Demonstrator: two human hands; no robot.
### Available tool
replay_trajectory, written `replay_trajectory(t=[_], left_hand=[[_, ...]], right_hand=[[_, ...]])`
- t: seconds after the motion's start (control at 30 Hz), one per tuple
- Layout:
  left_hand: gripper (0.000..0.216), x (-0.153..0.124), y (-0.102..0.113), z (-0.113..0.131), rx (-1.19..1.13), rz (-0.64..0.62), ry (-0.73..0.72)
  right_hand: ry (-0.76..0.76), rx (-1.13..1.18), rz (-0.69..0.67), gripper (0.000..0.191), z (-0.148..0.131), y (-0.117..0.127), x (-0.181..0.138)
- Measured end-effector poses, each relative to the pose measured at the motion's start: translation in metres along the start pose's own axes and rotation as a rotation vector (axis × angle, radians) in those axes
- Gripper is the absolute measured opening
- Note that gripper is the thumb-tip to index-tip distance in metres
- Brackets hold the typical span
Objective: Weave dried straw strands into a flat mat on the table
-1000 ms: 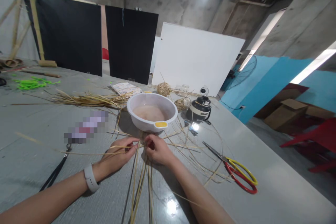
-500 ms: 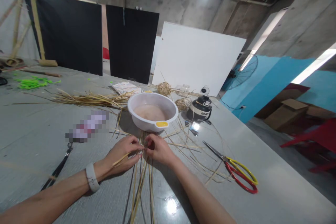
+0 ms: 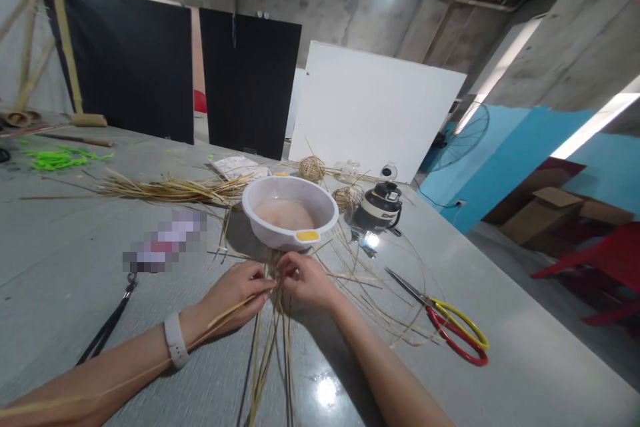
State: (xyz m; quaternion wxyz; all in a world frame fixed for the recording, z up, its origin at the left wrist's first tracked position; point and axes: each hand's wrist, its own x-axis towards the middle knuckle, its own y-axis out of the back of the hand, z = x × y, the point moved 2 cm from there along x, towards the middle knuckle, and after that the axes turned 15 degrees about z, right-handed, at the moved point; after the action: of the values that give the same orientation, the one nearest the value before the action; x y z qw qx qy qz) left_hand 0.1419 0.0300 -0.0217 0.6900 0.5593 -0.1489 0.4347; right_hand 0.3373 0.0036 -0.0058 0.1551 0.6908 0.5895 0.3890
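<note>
My left hand (image 3: 245, 293), with a pale band at the wrist, pinches a thin bamboo strip (image 3: 227, 313) that trails back along the forearm. Close beside it, my right hand (image 3: 305, 282) has its fingers curled and closed at the bundle of bamboo strips (image 3: 267, 360). These strips run from between the hands toward the table's near edge. Just beyond my fingertips stands a white basin (image 3: 265, 235) with cloudy liquid and a yellow handle tab. My fingers partly hide where the strips cross.
Scissors (image 3: 445, 320) with red and yellow handles lie at the right among loose strips. A dark jug (image 3: 377, 207) and woven balls (image 3: 312, 169) stand behind the basin. A strip pile (image 3: 170, 188) lies at the left, near a blurred-out item with a black strap (image 3: 107, 323).
The strip in my left hand now stretches back along the forearm, where before only a short piece showed at the wrist. Both hands stay almost in place, pinching at the bundle.
</note>
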Motion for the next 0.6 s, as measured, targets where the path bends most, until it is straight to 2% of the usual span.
replay_trajectory(t=[0.23, 0.43, 0.5, 0.6], left_hand=[[0.021, -0.003, -0.004, -0.002, 0.043, 0.024, -0.044], [0.021, -0.003, -0.003, -0.003, 0.034, 0.02, -0.044], [0.022, -0.002, -0.002, -0.002, 0.024, 0.021, -0.041], [0.023, -0.002, -0.001, -0.003, 0.016, 0.012, -0.031]], right_hand=[[-0.088, 0.02, 0.002, 0.023, -0.001, 0.002, 0.002], [-0.084, -0.057, 0.05, 0.016, -0.005, 0.02, 0.008], [-0.076, -0.11, -0.006, 0.013, -0.006, 0.025, 0.009], [-0.047, -0.175, -0.163, 0.014, -0.01, 0.027, 0.008]])
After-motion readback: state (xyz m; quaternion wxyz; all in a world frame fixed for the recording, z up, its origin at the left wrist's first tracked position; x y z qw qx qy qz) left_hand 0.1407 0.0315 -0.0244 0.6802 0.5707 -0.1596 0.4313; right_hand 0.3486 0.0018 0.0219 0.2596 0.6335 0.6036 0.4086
